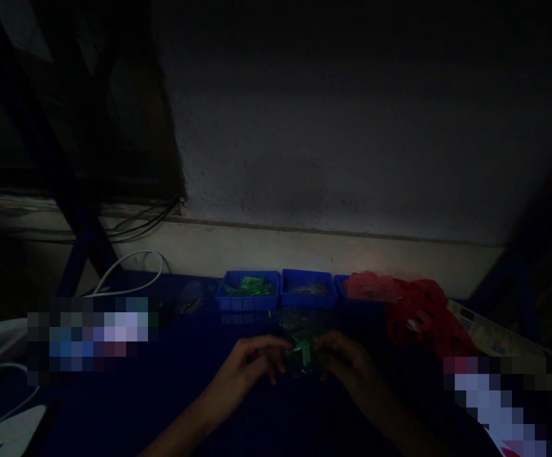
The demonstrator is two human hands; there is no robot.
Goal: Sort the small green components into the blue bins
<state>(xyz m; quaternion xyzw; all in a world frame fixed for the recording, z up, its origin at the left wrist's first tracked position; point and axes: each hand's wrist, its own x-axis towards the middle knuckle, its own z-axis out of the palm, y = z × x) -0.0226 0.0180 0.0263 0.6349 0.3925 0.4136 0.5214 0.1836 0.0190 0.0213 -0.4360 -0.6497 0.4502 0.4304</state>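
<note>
In the dim light, a clear plastic bag (304,346) with green pieces in it lies on the dark blue table between my two hands. My left hand (259,362) touches its left edge, the fingers curved around that side. At the right edge is my right hand (345,362), its fingers bent against the plastic. How firmly either hand grips is hard to see in the dark. Behind the bag stand a blue bin (248,303) with green packets and a blue bin (308,299) with small pieces that I cannot make out.
Another blue bin (364,306) holds pink packets, beside a red plastic bag (425,317). A white cable (164,257) loops at the back left. A white object (11,435) sits at the lower left. A wall rises behind the table.
</note>
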